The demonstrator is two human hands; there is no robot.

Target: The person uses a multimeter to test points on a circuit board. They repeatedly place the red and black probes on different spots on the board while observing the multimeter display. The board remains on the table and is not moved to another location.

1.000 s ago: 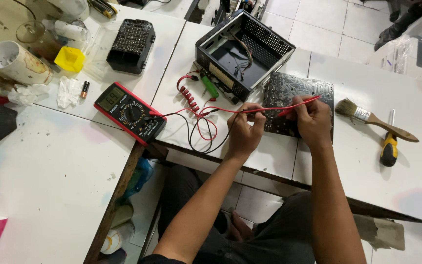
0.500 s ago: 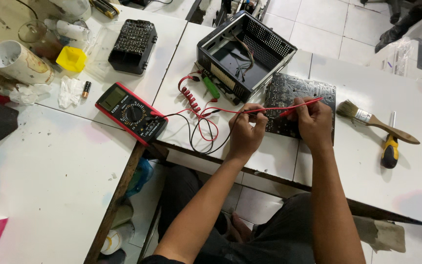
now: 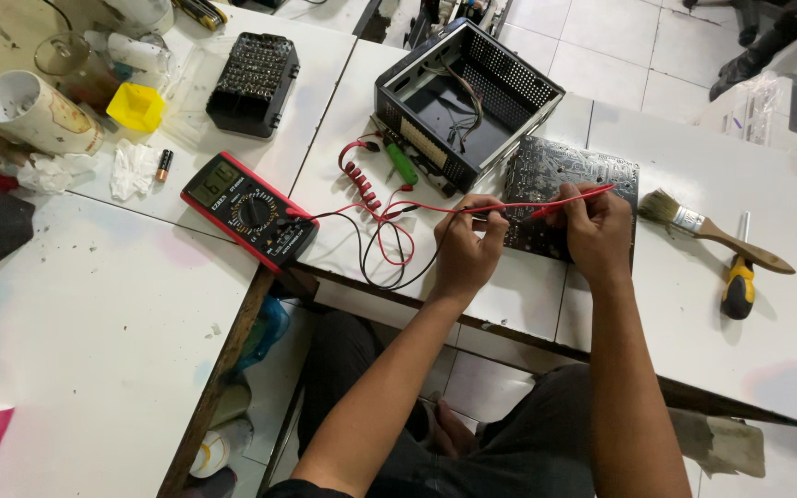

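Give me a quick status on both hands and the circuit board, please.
Left hand pinching black probe; right hand holding red probe. Both tips on circuit board, flat on the table. Multimeter at left, leads trailing. Nothing obstructing.

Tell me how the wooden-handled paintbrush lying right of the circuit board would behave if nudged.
The wooden-handled paintbrush lies flat on the white table, so it would probably slide, not roll. It looks light; its bristles would likely flex while the handle stays stiff.

Two probes (image 3: 572, 198), one multimeter (image 3: 249, 211), one brush (image 3: 714, 230).
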